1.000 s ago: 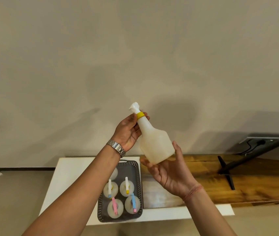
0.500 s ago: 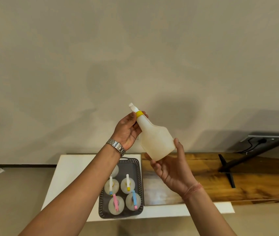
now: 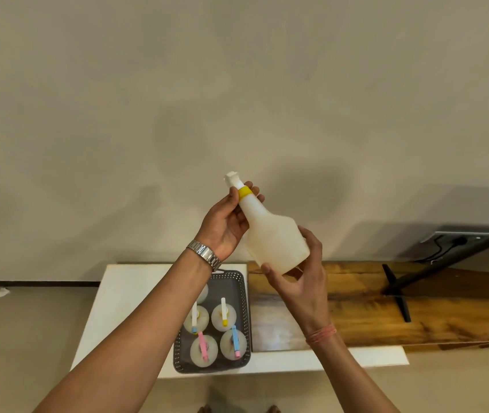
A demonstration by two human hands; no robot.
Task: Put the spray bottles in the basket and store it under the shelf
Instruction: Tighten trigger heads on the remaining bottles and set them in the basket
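Bottle handling is being shared between both hands — the white spray bottle [image 3: 273,236] is being held tilted in the air above the grey basket [image 3: 243,289] on the white desk [image 3: 130,296]. The left hand [image 3: 225,225] is being closed round the yellow collar [image 3: 244,191], the right hand [image 3: 303,281] curled under the base. It looks empty and light — smooth plastic, best gripped at the neck.

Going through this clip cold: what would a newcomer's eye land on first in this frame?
First, the white spray bottle with a yellow collar, held tilted in mid-air against the bare wall: the left hand pinches its neck and the right hand cups its base. Next, below the left forearm, the grey basket on the white table, with spray bottles standing in it. A wooden shelf board runs off to the right.
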